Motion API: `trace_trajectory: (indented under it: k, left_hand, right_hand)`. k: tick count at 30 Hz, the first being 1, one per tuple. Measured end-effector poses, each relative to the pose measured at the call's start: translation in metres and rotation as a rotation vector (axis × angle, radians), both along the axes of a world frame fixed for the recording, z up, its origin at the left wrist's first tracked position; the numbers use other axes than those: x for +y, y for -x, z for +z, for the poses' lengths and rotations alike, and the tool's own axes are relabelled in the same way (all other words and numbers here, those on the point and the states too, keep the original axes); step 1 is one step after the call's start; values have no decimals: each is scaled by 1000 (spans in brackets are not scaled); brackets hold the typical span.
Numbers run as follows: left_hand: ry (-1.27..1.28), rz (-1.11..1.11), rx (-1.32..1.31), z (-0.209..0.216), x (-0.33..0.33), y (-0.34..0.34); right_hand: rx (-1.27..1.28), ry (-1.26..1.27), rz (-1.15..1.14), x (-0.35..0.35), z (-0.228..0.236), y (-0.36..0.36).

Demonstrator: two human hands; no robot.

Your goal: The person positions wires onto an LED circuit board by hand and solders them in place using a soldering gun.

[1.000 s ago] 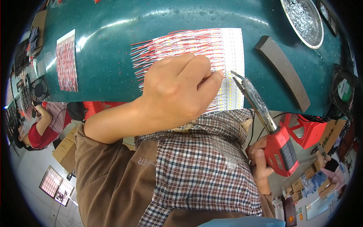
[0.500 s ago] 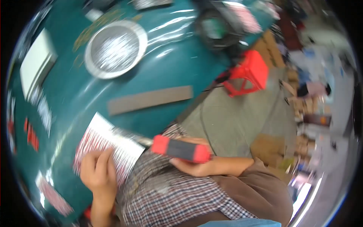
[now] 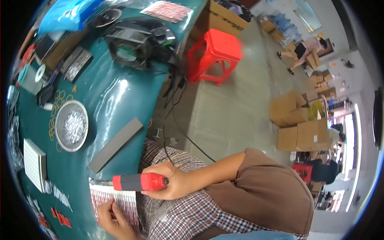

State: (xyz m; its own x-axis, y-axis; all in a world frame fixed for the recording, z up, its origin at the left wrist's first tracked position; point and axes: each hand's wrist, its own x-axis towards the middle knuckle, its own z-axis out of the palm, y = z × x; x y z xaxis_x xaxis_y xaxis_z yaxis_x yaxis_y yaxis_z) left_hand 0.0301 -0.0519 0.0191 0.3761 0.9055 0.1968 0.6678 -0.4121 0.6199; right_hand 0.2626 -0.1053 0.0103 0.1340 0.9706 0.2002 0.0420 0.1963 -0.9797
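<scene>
A row of thin red and white wires lies side by side along the table edge, with silvery ends along a white strip. My left hand rests on these wires, its fingers curled in; whatever they pinch is hidden. My right hand grips a soldering iron by its red and black handle. The iron's metal shaft points left, over the far end of the wire row. From the handle's rear a dark cord runs off. Just beyond lies a flat grey-brown bar.
Further off are a metal bowl of small silvery pieces, rubber bands, a white block and a black fan. A red stool stands on the floor past the table edge. Cartons and a person are farther right.
My view has swung right, so the table things sit further left. The soldering iron has turned and moved over the wire row's far end. My left hand stays on the wires.
</scene>
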Motion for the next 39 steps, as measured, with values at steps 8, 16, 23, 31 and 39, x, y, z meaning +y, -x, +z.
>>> trace_trajectory:
  k: [8,16,23,31,39]
  left_hand:
    - [668,116,-369,-5,-11,9]
    - [770,39,-331,14,-21,-20]
    - [815,-150,-466,19,-13,-17]
    - [539,-144,-295,18,-21,-8]
    - [-159,50,22,6,-1,9]
  right_hand:
    - [-57,-82,82,3,-5,13]
    - [42,-42,236,8,-9,14]
    - [-30,435,198,-11,-4,8]
    - [-264,365,294,6,12,13]
    - [-75,338,326,-1,24,-7]
